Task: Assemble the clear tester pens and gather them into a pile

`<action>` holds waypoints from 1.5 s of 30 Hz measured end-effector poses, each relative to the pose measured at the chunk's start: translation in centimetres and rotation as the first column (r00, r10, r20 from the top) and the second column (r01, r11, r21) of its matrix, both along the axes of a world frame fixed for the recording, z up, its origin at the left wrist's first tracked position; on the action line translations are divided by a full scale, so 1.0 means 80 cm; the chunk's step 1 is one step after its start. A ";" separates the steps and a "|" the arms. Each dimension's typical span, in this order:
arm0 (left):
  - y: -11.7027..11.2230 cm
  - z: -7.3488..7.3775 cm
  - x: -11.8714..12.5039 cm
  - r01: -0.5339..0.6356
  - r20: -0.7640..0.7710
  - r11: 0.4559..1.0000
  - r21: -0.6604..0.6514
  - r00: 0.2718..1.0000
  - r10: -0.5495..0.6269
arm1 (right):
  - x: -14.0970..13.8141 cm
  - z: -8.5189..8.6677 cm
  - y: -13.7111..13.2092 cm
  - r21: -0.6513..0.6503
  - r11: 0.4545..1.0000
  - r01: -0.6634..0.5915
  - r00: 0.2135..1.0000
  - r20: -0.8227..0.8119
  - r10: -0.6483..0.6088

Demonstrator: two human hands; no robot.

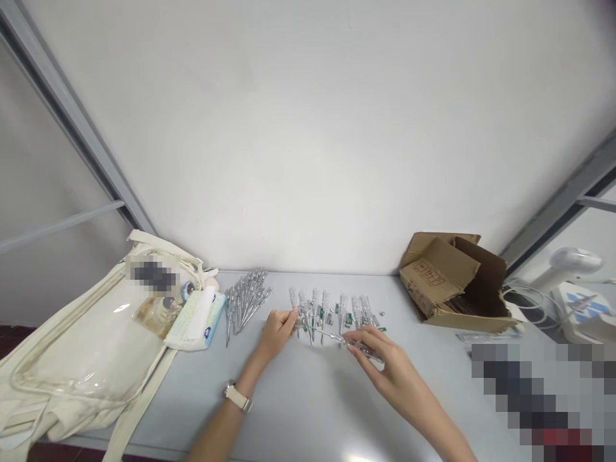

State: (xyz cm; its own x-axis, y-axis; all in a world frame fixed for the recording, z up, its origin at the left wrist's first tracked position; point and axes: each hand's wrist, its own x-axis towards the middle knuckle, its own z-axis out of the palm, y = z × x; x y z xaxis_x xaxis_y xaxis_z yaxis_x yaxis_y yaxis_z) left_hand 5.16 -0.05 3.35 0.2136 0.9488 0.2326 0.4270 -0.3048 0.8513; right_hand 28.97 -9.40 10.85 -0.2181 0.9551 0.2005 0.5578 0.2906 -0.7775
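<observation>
Fingers [360, 340] of the right hand [387, 369] pinch a clear-handled tester screwdriver [349, 343] narrowly, and it lies slanted just above the table. Fingertips [293, 314] of the left hand [275, 333] come together at the near edge of a loose row of tester screwdrivers [332, 314]; whether they grip one cannot be told. A watch [237, 395] circles the left wrist. Left of the row lies a bundled pile of testers [245, 305], then a wet-wipes pack [197, 319] against a cream canvas tote [81, 346] with a clear pocket. Small metal parts [382, 314] sit just right of the row. Farther right, an open cardboard box [445, 282] stands with its flaps up, its dark contents hard to make out. A white corded device [575, 282] is cut off by the right edge; pixelated patches hide the tote's upper part and the near right corner.
</observation>
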 end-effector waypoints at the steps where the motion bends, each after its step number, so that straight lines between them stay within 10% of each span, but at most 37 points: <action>1: 0.000 0.000 0.000 0.006 -0.006 1.000 0.000 1.000 -0.006 | -0.001 0.000 0.001 -0.007 1.000 0.000 1.000 -0.009 0.000; 45: -0.002 -0.006 -0.003 0.111 -0.335 0.978 0.179 0.941 -0.045 | 0.009 -0.002 0.016 -0.166 0.980 -0.109 0.978 0.159 0.135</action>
State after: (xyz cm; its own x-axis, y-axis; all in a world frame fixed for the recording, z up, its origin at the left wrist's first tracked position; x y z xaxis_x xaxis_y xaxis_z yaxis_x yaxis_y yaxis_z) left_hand 4.90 -0.17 2.85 0.3803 0.8704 0.3128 0.6405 -0.4918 0.5898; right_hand 29.73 -8.11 10.69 -0.3528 0.9357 0.0024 0.6525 0.2479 -0.7161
